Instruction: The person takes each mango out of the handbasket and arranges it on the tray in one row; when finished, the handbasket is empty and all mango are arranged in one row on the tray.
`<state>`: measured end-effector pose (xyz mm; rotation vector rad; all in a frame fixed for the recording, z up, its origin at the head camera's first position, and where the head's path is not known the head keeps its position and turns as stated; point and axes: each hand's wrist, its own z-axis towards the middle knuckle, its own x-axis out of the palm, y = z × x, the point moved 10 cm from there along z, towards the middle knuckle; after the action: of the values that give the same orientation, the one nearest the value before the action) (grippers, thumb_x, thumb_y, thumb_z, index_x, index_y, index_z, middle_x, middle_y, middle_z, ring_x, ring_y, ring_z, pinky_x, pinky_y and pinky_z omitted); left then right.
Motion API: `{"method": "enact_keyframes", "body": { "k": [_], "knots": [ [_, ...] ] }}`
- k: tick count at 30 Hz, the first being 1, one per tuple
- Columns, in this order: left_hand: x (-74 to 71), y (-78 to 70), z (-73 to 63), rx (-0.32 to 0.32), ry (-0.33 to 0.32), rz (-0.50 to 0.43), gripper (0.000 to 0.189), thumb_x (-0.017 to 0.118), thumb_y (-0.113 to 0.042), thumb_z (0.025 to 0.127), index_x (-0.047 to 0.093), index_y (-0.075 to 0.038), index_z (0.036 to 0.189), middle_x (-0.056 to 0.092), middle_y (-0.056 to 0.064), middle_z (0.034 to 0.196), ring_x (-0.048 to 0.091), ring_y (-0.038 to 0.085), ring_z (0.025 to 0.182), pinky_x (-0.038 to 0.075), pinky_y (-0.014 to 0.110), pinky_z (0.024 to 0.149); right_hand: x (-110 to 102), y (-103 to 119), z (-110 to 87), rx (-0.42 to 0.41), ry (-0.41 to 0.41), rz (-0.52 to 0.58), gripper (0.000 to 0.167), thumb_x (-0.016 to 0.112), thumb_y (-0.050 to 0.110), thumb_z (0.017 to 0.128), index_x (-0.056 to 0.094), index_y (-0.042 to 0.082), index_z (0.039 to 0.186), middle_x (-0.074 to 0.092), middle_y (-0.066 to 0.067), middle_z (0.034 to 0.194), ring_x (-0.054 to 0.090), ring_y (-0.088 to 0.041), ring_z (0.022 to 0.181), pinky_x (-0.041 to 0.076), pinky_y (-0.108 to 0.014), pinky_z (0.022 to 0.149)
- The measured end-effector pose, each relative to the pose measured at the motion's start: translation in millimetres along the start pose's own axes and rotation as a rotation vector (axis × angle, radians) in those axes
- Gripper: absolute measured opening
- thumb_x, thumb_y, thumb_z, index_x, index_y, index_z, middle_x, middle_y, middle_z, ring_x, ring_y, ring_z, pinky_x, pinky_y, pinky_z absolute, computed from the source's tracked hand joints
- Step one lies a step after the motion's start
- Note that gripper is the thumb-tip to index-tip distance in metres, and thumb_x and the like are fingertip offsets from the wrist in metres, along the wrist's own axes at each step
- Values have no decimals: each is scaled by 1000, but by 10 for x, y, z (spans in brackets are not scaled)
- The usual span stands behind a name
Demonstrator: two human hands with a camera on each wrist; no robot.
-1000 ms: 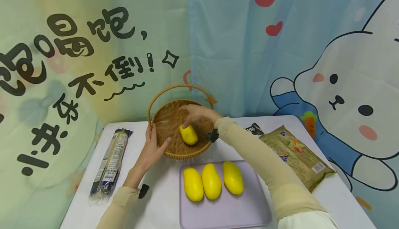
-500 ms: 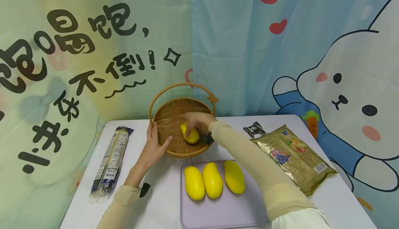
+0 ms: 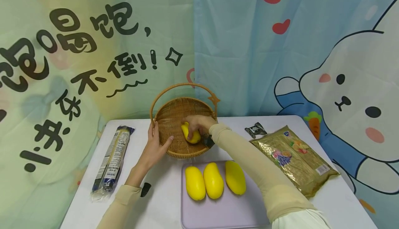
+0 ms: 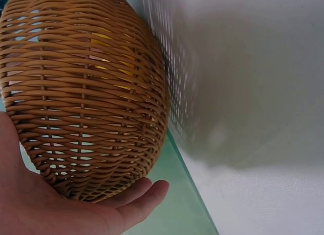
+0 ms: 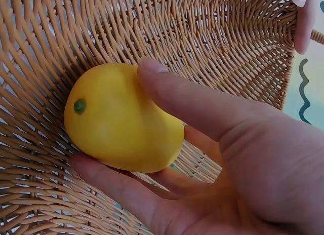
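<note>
A brown wicker basket [image 3: 169, 118] with a tall arched handle stands tilted at the back of the table, its opening facing me. My left hand [image 3: 154, 147] holds it by the left side, thumb near the front rim. Inside, my right hand [image 3: 202, 123] grips a yellow mango [image 5: 119, 118], thumb on one side and fingers on the other; its green stem spot shows in the right wrist view. Through the weave in the left wrist view, only bits of yellow are visible. In front of the basket, three more mangoes [image 3: 213, 181] lie side by side on a lilac tray [image 3: 218, 215].
At the left lies a long plastic-wrapped package [image 3: 113, 159]. To the right are a large gold snack bag [image 3: 296, 159] and a small black packet [image 3: 256, 130]. A printed curtain [image 3: 224, 49] hangs right behind the white table [image 3: 162, 201].
My right hand has reached deeper into the basket and closed round the mango there, which it only touched at the top before. The left hand keeps its place on the basket.
</note>
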<state>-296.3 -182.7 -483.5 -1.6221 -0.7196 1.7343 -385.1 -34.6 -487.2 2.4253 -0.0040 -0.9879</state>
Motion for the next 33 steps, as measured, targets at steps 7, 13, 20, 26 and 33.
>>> {"method": "enact_keyframes", "body": {
  "k": [7,13,20,26,33],
  "knots": [
    [-2,4,-4,-5,7,10,102,53,-63,98,-3,-10,164,-14,12,170,34,49,145,38,59,113,-5,20,21,-12,-20,-52,89,80,12,88,30,21,162,34,-15,161,68,-29,99,57,-49,95],
    [-13,1,-10,-4,5,5,102,54,-62,98,-3,-9,164,-14,13,170,36,49,145,39,59,113,6,46,31,-24,-18,-65,89,80,13,88,30,21,161,35,-14,160,69,-29,96,58,-47,93],
    [-1,4,-8,0,6,-3,101,57,-57,99,-2,-7,164,-13,16,170,32,50,146,36,60,114,-40,118,-1,-97,-31,-87,88,82,16,87,33,17,160,35,-15,159,64,-30,111,57,-44,93],
    [3,0,-5,-2,10,-5,100,56,-58,99,-2,-8,164,-13,13,170,32,49,147,37,60,114,-153,185,-134,-152,-52,-87,86,80,16,89,32,16,160,29,-12,164,53,-29,128,58,-44,93],
    [15,10,11,3,15,3,100,56,-56,99,-4,-8,164,-15,14,169,32,50,146,38,61,113,-274,310,-302,-215,-79,-136,83,79,17,90,33,16,160,37,-12,159,50,-28,127,56,-45,95]
  ]
}}
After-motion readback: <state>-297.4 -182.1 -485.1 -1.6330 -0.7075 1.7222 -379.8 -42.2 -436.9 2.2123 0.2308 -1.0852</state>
